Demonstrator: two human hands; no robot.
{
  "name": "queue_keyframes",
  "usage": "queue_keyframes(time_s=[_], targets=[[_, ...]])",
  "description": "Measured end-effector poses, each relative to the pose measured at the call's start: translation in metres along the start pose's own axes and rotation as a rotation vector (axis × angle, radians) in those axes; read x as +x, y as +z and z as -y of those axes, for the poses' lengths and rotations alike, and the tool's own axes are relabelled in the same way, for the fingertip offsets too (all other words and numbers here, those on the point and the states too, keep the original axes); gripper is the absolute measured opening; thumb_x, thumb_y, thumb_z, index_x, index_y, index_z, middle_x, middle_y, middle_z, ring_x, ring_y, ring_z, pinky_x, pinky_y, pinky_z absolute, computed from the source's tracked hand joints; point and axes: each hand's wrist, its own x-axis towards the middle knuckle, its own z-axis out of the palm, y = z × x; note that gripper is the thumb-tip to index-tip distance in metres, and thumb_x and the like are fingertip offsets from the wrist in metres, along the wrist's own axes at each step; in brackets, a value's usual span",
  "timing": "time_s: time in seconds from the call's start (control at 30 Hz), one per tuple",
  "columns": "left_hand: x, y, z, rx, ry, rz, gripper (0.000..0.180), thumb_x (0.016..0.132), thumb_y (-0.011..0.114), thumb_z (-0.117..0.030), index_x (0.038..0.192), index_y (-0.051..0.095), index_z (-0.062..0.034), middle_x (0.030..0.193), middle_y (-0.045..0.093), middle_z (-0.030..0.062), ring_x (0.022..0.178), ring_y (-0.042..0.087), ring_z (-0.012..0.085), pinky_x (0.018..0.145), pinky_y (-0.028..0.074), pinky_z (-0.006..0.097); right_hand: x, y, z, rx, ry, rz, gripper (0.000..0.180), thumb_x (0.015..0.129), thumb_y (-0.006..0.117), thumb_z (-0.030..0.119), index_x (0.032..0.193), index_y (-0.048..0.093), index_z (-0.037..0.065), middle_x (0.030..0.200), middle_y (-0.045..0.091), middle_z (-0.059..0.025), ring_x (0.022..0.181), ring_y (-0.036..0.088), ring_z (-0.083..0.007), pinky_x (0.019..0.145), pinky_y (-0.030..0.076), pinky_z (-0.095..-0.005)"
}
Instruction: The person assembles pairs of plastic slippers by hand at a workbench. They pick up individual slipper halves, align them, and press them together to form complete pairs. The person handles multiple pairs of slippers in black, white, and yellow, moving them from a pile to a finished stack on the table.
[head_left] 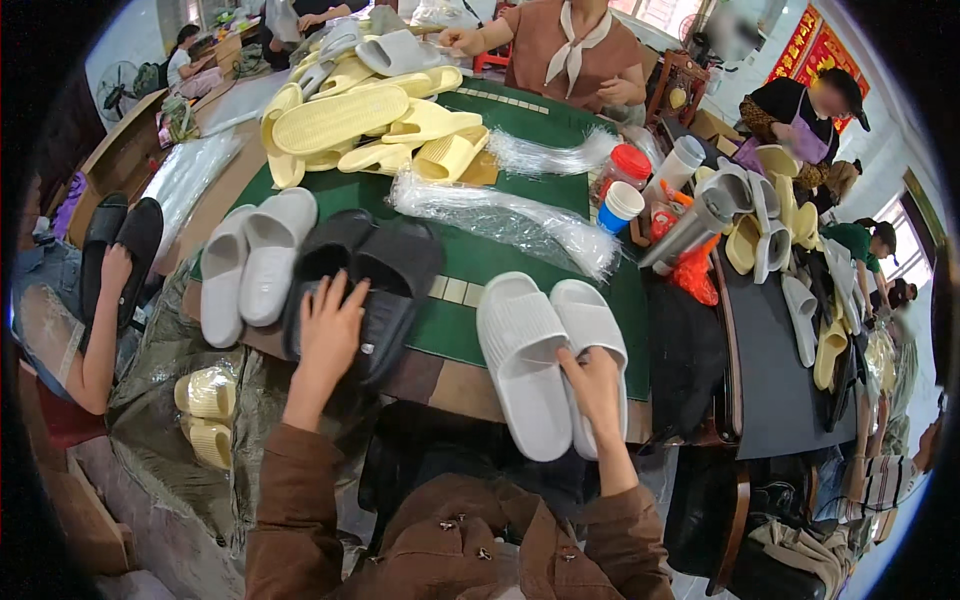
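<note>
A pair of black slippers lies side by side at the table's front edge. My left hand rests on them, fingers spread and stretched out over the footbed of the left one. To the right, a pair of light grey slippers with ribbed straps overhangs the edge. My right hand grips the right slipper of that pair, its fingers partly hidden under the strap and the thumb pointing toward the other slipper. Another grey pair sits just left of the black pair.
Yellow slippers are heaped at the far left of the green tabletop. Bundles of clear plastic bags lie mid-table. A paper cup, a red-lidded jar and a steel flask stand at right. A co-worker's hand holds black slippers at left.
</note>
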Motion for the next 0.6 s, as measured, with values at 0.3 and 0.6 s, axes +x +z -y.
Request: queue_keyframes(time_s=[0.3, 0.6], targets=[[0.022, -0.012, 0.022, 0.098, -0.132, -0.099, 0.037, 0.085, 0.056, -0.009, 0.122, 0.056, -0.0096, 0.134, 0.044, 0.0154, 0.127, 0.038, 0.0329, 0.103, 0.031, 0.048, 0.022, 0.046, 0.020, 0.785, 0.097, 0.330, 0.031, 0.090, 0.049, 0.011, 0.115, 0.049, -0.007, 0.101, 0.062, -0.0148, 0.089, 0.060, -0.0163, 0.082, 0.048, -0.0286], [0.037, -0.018, -0.086, -0.691, 0.150, -0.215, 0.021, 0.080, 0.062, -0.005, 0.101, 0.060, -0.0012, 0.110, 0.054, 0.0149, 0.104, 0.051, 0.0341, 0.089, 0.042, 0.041, -0.002, -0.002, 0.007, 0.646, -0.165, 0.329, 0.040, 0.091, 0.032, -0.005, 0.130, 0.042, -0.003, 0.107, 0.057, -0.0178, 0.089, 0.062, -0.0203, 0.080, 0.053, -0.0314]])
